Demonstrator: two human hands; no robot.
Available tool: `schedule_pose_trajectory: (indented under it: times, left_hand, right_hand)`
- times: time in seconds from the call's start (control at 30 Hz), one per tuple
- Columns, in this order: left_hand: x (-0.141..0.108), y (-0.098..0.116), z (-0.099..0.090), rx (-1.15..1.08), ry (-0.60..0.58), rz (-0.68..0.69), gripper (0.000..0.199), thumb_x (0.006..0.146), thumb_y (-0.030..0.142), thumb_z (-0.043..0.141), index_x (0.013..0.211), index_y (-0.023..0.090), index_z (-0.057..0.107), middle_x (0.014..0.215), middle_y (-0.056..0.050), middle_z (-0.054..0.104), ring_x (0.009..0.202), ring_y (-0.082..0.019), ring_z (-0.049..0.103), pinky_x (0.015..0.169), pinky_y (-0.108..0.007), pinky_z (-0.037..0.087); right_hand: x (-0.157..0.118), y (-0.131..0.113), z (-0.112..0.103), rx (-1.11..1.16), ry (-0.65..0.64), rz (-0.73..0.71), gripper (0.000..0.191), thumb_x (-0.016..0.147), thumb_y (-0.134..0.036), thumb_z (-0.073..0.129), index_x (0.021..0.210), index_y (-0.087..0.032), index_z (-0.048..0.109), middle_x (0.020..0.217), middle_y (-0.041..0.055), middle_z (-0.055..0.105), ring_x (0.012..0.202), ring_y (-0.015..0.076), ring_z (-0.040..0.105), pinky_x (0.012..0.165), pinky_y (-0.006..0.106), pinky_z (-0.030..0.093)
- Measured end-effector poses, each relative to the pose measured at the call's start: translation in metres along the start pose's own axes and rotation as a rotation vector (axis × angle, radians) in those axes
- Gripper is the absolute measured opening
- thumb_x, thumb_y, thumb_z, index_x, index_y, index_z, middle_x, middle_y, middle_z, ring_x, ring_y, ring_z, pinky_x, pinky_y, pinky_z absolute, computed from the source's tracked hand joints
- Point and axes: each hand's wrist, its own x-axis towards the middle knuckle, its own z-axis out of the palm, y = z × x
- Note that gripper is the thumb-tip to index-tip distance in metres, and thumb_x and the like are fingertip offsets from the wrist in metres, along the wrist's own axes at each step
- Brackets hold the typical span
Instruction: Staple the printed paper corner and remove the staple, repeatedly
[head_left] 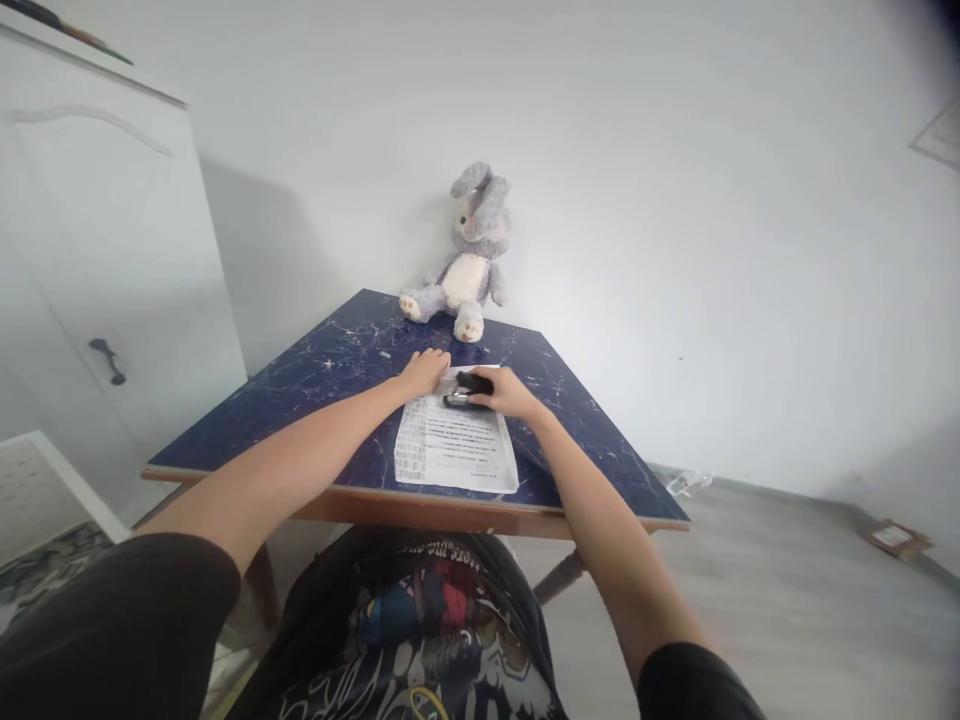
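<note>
A black stapler (472, 383) is in my right hand (510, 392), with the fingers wrapped round its back end. Its two arms stand apart, and the front points left over the upper part of a printed sheet of paper (461, 445). My left hand (426, 372) lies flat at the sheet's upper left corner, its fingers stretched out close to the stapler's front. Small dense print covers the sheet, which lies on the table near the front edge; whether there is more than one sheet I cannot tell.
The dark blue marbled table (300, 410) has a wooden edge. A grey plush rabbit (469, 265) sits at its far side against the wall. A white cabinet (112, 230) stands at the left. On the floor to the right are a clear plastic item (688, 483) and a brown package (896, 538).
</note>
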Motion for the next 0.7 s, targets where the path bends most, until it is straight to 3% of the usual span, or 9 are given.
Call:
schedule_pose_trajectory:
  times: [0.1,0.17,0.3,0.43,0.53,0.63,0.7]
  left_hand:
    - [0.002,-0.004,0.001,-0.017,-0.004,-0.024,0.020,0.101,0.016,0.042,0.112,0.019,0.059,0.119,-0.014,0.067,0.117,-0.031,0.057,0.100,-0.048,0.041]
    - [0.004,-0.006,0.001,-0.029,-0.022,-0.043,0.020,0.102,0.017,0.041,0.113,0.019,0.058,0.120,-0.013,0.068,0.116,-0.031,0.058,0.099,-0.048,0.041]
    - [0.005,-0.008,0.000,-0.017,-0.011,-0.066,0.021,0.104,0.019,0.038,0.114,0.020,0.057,0.115,-0.014,0.069,0.114,-0.032,0.060,0.099,-0.050,0.042]
    - [0.005,-0.010,-0.001,-0.025,-0.003,-0.109,0.025,0.104,0.020,0.036,0.116,0.019,0.058,0.109,-0.014,0.070,0.109,-0.033,0.062,0.098,-0.054,0.044]
    - [0.005,-0.007,-0.001,-0.033,0.027,-0.108,0.028,0.102,0.018,0.041,0.122,0.017,0.060,0.122,-0.017,0.069,0.119,-0.034,0.059,0.101,-0.055,0.045]
    - [0.005,0.007,0.000,-0.093,0.034,0.068,0.035,0.101,0.020,0.043,0.130,0.017,0.062,0.140,-0.015,0.063,0.131,-0.032,0.055,0.111,-0.050,0.041]
    - [0.003,0.019,0.001,-0.189,-0.073,0.285,0.040,0.104,0.029,0.043,0.137,0.019,0.062,0.147,-0.013,0.060,0.136,-0.028,0.054,0.116,-0.043,0.039]
  right_hand:
    - [-0.021,0.030,-0.028,0.001,0.214,0.146,0.041,0.083,-0.031,0.073,0.122,-0.017,0.072,0.115,0.0093,0.077,0.103,0.0283,0.071,0.097,0.039,0.052]
    - [-0.033,0.050,-0.045,-0.052,0.266,0.264,0.040,0.080,-0.025,0.072,0.120,-0.018,0.073,0.113,0.0091,0.077,0.103,0.0288,0.071,0.097,0.041,0.052]
    - [-0.045,0.066,-0.055,-0.104,0.103,0.343,0.037,0.074,-0.020,0.074,0.110,-0.018,0.076,0.102,0.0063,0.078,0.094,0.0262,0.070,0.091,0.037,0.052]
    - [-0.045,0.062,-0.050,-0.054,-0.049,0.220,0.033,0.073,-0.023,0.075,0.106,-0.019,0.076,0.101,0.0033,0.077,0.093,0.0242,0.069,0.089,0.034,0.051]
    - [-0.042,0.057,-0.047,-0.034,-0.070,0.152,0.036,0.073,-0.027,0.077,0.108,-0.020,0.074,0.107,0.0041,0.076,0.098,0.0249,0.069,0.091,0.034,0.050]
    - [-0.039,0.055,-0.043,-0.048,-0.075,0.167,0.035,0.073,-0.029,0.078,0.107,-0.019,0.073,0.105,0.0046,0.076,0.095,0.0251,0.068,0.089,0.034,0.050]
    - [-0.038,0.054,-0.042,-0.048,-0.077,0.185,0.034,0.074,-0.029,0.076,0.105,-0.018,0.073,0.101,0.0040,0.075,0.092,0.0244,0.066,0.086,0.033,0.049]
